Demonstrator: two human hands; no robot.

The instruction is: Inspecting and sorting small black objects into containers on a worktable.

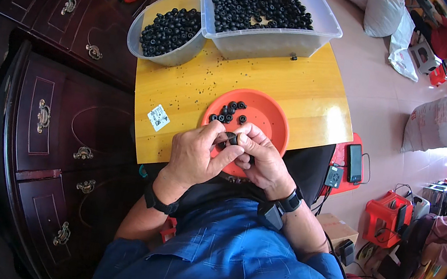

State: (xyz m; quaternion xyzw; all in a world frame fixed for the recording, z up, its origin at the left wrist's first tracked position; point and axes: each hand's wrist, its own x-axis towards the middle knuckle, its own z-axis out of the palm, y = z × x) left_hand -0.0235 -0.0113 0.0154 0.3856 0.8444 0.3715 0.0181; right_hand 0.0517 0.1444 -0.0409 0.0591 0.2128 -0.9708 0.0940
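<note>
Hands meet over the near edge of the orange plate (266,117). Left hand (194,155) and right hand (260,157) both pinch one small black ring (231,138) between their fingertips. Just past the fingers, a few more black rings (227,112) lie on the plate. Farther off on the yellow table (294,86) stand a round bowl (164,54) and a clear box (266,40), both full of black rings.
</note>
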